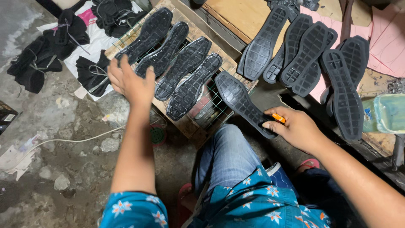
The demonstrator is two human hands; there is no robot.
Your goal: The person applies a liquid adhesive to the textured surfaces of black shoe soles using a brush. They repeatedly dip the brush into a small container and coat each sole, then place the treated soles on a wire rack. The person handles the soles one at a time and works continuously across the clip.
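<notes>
Dark bundles of shoe uppers (50,50) lie on the concrete floor (63,160) at far left, beside a white sheet. The left hand (130,82) hovers open, fingers spread, over the near end of a row of four black rubber soles (177,63) laid tread-up on a wire rack (211,109) atop a wooden crate (it grips nothing). The rack's near edge hangs just over the person's knee, and the lowest sole sits close to that edge; a careless sweep of the open hand could likely nudge it off onto the dirty floor. To the right, the right hand (295,128) closes on one loose sole (242,103) and pinches a small orange tool (278,118) against it. This sole bridges the gap between rack and bench (236,17), unsupported below, so a slackened grip would probably drop it. On the bench, more soles (308,52) overlap in a heap near pink sheets (388,42) and a plastic tub (390,113), leaving little free room.
</notes>
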